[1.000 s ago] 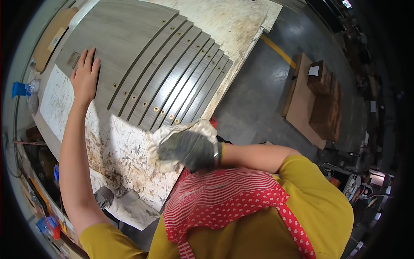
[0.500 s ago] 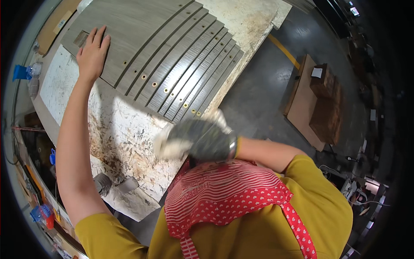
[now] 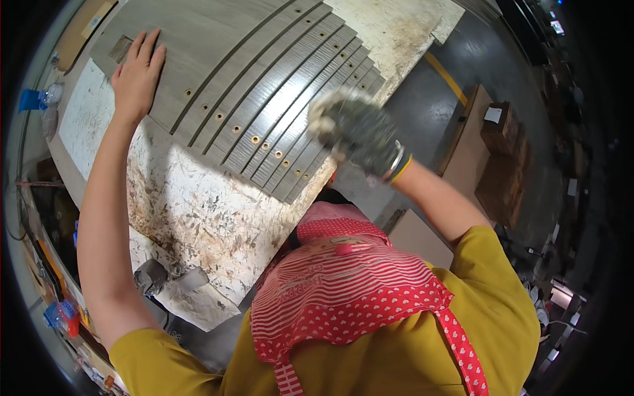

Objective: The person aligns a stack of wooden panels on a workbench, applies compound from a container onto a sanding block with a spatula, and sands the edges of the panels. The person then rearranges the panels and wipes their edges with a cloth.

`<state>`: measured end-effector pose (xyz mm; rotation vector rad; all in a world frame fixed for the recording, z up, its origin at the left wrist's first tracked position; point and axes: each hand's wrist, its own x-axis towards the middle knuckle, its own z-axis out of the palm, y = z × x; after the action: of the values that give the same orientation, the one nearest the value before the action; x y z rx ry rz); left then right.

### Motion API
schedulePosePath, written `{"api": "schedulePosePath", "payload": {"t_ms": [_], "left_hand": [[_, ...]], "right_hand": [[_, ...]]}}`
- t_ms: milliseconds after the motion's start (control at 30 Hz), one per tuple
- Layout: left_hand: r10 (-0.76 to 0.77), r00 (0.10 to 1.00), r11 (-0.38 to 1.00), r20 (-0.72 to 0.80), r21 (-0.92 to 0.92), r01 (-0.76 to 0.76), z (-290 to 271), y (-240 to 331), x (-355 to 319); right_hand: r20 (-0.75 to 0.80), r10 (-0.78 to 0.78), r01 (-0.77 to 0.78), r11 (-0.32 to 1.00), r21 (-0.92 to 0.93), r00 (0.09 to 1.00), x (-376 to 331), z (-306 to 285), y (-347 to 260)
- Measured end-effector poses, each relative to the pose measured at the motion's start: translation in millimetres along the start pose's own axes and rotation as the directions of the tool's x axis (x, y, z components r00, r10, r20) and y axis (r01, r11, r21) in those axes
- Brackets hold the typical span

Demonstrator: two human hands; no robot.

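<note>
Grey wood-grain panels (image 3: 221,53) lie overlapped like stair steps on the worktable, with curved edges and brass-rimmed holes along their ends. Bare and palm down, my left hand (image 3: 137,76) rests with fingers apart on the uppermost panel, beside a small brown rectangular patch (image 3: 121,49). My right hand (image 3: 363,129), in a dark mottled glove, is over the right-hand ends of the panels. Its fingers are curled around what looks like a pale cloth (image 3: 322,125), blurred by motion. Whether the cloth touches the panels is hard to tell.
The worktable (image 3: 205,218) is white and paint-stained. A grey tool-like object (image 3: 150,276) lies at its near left corner, beside a crumpled sheet (image 3: 198,310). Brown boxes (image 3: 505,171) stand on the floor to the right. Blue-capped bottles (image 3: 49,96) sit at the left edge.
My right hand has swung from close to my apron up and rightward, over the panels' right ends. My left hand stays flat on the top panel. The view has shifted slightly.
</note>
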<state>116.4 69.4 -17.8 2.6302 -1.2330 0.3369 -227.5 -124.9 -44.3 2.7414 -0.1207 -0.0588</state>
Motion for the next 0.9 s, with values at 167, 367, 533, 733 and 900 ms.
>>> {"api": "schedulePosePath", "payload": {"t_ms": [167, 367, 533, 733, 900], "left_hand": [[-0.021, 1.0, 0.999, 0.022, 0.033, 0.02, -3.8, 4.5, 3.2], [-0.019, 0.999, 0.999, 0.04, 0.043, 0.017, -1.8, 3.7, 3.6], [-0.028, 0.998, 0.998, 0.063, 0.058, 0.025, -8.4, 7.5, 5.5], [-0.03, 0.997, 0.998, 0.068, 0.058, 0.026, -7.3, 6.6, 5.0], [-0.03, 0.998, 0.998, 0.064, 0.06, 0.026, -6.1, 3.9, 2.8]], "right_hand": [[-0.311, 0.177, 0.047, 0.801, 0.597, 0.934, 0.6, 17.2, 37.7], [-0.05, 0.218, -0.084, 0.562, 0.823, 0.975, 6.8, 0.5, 14.0], [-0.177, 0.472, -0.113, 0.524, 0.844, 0.863, 2.3, 43.3, 73.6], [0.009, 0.332, -0.235, 0.651, 0.722, 0.943, 10.7, 16.4, 57.8], [0.122, 0.384, -0.39, 0.763, 0.515, 0.915, 14.3, -3.3, 81.4]]}}
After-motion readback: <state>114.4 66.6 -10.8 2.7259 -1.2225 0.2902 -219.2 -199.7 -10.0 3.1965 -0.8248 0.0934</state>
